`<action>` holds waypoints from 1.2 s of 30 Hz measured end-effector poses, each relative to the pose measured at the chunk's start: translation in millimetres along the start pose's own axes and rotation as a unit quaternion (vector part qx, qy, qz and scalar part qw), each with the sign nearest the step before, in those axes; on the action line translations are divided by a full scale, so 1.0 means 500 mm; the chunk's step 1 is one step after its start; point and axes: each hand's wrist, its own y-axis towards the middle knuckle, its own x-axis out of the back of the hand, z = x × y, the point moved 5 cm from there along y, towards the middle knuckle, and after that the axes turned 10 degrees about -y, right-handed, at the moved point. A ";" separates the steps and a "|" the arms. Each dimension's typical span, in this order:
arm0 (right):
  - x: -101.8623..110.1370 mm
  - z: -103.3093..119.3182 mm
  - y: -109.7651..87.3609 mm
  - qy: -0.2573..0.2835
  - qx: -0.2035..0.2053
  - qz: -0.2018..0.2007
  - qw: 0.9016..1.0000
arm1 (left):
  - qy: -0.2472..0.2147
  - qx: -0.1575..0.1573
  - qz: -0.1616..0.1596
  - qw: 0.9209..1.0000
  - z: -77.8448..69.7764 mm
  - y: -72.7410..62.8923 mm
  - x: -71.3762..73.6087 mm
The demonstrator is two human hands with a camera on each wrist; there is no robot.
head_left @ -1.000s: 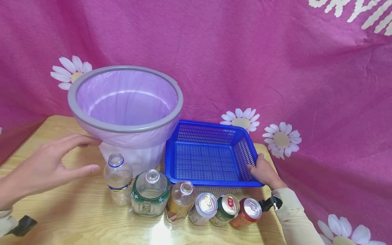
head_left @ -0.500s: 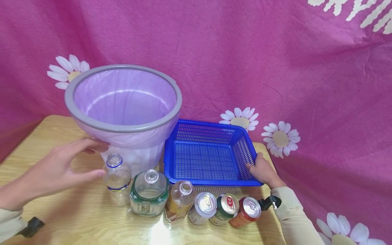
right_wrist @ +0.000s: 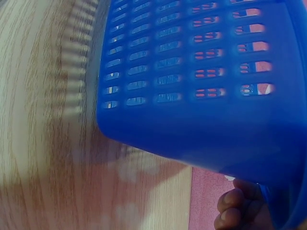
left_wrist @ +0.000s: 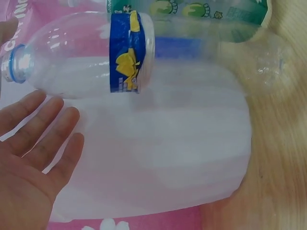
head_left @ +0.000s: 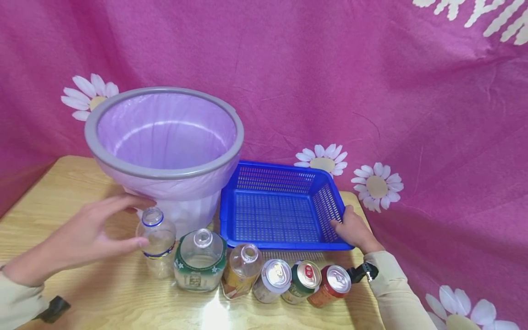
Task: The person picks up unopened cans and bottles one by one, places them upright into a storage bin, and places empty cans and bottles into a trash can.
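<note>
In the head view my left hand (head_left: pixel 90 233) reaches around the neck of a clear plastic bottle (head_left: pixel 158 243) with a blue ring, thumb in front and fingers behind. The left wrist view shows the fingers (left_wrist: pixel 60 115) spread beside that bottle (left_wrist: pixel 76 52), which has a blue and yellow band; no grip on it is visible. My right hand (head_left: pixel 354 230) holds the right rim of a blue plastic basket (head_left: pixel 284 246), fingertips curled under the rim in the right wrist view. Beside the bottle stand a green-banded bottle (head_left: pixel 200 261) and a bottle with a yellowish label (head_left: pixel 242 270).
A large bin (head_left: pixel 165 173) with a grey rim and lilac liner stands behind the bottles. A white can (head_left: pixel 273 280), a green can (head_left: pixel 302 282) and a red can (head_left: pixel 330 285) line the front of the wooden table (head_left: pixel 103 302). A pink cloth (head_left: pixel 268 68) hangs behind.
My left hand has moved right, bringing thumb and fingers to either side of the clear bottle's neck. The right hand has stayed on the basket rim.
</note>
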 end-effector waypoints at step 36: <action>-0.001 -0.003 0.001 -0.002 0.000 -0.010 1.000 | -0.135 -0.016 -0.034 0.990 0.000 -0.006 -0.075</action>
